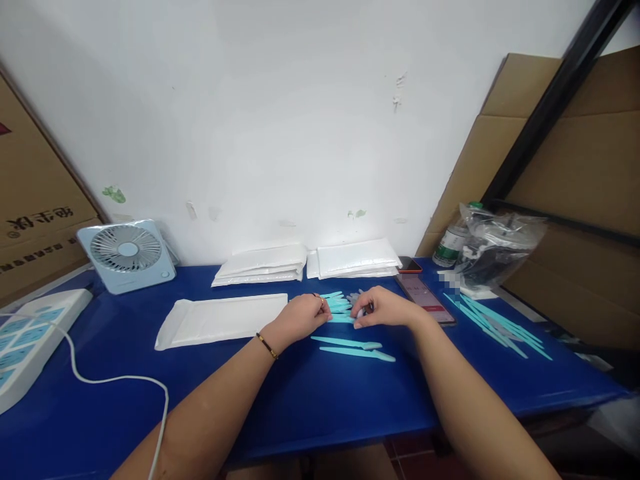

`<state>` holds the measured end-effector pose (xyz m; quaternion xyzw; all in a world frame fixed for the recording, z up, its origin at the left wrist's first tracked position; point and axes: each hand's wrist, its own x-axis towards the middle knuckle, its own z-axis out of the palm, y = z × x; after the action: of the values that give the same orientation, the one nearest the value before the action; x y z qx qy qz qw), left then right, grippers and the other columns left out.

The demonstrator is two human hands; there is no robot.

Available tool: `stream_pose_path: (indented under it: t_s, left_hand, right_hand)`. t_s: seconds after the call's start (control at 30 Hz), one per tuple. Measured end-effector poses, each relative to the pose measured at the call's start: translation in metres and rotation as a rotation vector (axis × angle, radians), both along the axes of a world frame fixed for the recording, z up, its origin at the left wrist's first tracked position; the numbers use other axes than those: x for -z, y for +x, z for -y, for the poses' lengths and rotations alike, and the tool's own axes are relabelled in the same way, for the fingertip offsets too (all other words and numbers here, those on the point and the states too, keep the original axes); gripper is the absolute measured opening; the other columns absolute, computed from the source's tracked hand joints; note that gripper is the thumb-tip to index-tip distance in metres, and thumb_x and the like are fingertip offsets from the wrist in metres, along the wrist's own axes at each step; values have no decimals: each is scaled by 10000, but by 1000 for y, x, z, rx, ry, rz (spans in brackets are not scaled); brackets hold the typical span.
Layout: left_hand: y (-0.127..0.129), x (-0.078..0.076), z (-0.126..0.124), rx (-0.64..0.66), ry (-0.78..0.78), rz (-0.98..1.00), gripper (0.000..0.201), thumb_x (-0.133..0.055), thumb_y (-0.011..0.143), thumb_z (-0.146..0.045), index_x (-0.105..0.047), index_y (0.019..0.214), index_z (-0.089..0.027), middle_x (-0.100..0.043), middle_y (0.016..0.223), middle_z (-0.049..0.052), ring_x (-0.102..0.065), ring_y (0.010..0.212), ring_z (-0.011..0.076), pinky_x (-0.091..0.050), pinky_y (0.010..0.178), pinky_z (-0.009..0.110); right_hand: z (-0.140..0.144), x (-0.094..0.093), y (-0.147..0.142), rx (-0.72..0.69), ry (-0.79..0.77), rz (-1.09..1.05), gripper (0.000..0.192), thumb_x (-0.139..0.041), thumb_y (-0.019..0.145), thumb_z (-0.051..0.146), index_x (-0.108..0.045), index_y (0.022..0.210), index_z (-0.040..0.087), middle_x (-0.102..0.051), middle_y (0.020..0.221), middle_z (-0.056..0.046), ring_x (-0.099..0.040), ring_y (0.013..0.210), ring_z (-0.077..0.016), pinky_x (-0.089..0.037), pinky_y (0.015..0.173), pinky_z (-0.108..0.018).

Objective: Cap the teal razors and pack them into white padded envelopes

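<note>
My left hand (303, 316) is closed, its fingertips at the handle end of a turquoise eyebrow razor (343, 319). Thumb and fingers of my right hand (379, 307) pinch the same razor's other end, where something whitish shows; the fingers partly hide it. Behind my hands lies a loose pile of turquoise razors (338, 302), with some greyish ones at its right. Two more razors, an upper one (345, 343) and a lower one (357, 352), rest side by side nearer me. A flat white padded mailer (225, 319) lies left of my left hand.
Stacked white mailers (265, 263) and a second stack (357, 259) stand against the wall. Rightward are a phone (425, 300), several razors (495, 327), a bottle (451, 243) and a plastic bag (495, 243). A fan (127, 257) and a cabled power strip (37, 340) are leftward.
</note>
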<state>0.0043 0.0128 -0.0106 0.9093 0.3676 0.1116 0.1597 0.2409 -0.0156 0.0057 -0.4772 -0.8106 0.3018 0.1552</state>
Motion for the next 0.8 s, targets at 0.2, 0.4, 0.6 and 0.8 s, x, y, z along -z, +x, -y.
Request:
stream_pose_path:
  t_s: [0.2, 0.4, 0.6, 0.8]
  left_hand:
    - [-1, -4, -7, -100, 169, 51, 197, -485, 872, -273, -648, 824, -173, -659, 877, 45, -596, 779, 163, -414, 684, 265]
    - [-4, -7, -6, -32, 176, 77, 176, -593, 817, -361, -648, 903, -218, -656, 949, 13, -574, 937, 187, -397, 793, 288]
    - [3, -6, 12, 245, 45, -108, 137, -650, 763, -345, -667, 834, -229, -662, 843, -7, -603, 793, 154, -399, 686, 248]
    - [4, 2, 6, 143, 214, -131, 133, -500, 812, -195, -627, 776, -189, -661, 770, 26, -606, 719, 167, -403, 660, 271]
  right_hand:
    - [-4, 3, 9, 124, 106, -47, 273, -591, 777, 405, -720, 777, 165, -681, 715, -37, -580, 641, -147, -403, 578, -236]
    - [-9, 3, 21, 337, 246, 21, 302, -655, 715, 413, -726, 889, 177, -697, 793, -53, -566, 638, -157, -400, 564, -252]
    - [-3, -4, 17, 282, 219, -15, 248, -597, 771, 378, -730, 837, 180, -703, 810, -57, -584, 685, -168, -425, 611, -265]
    - [4, -11, 13, 65, -8, -13, 312, -683, 690, 447, -737, 848, 184, -694, 751, -31, -580, 643, -154, -413, 569, -246]
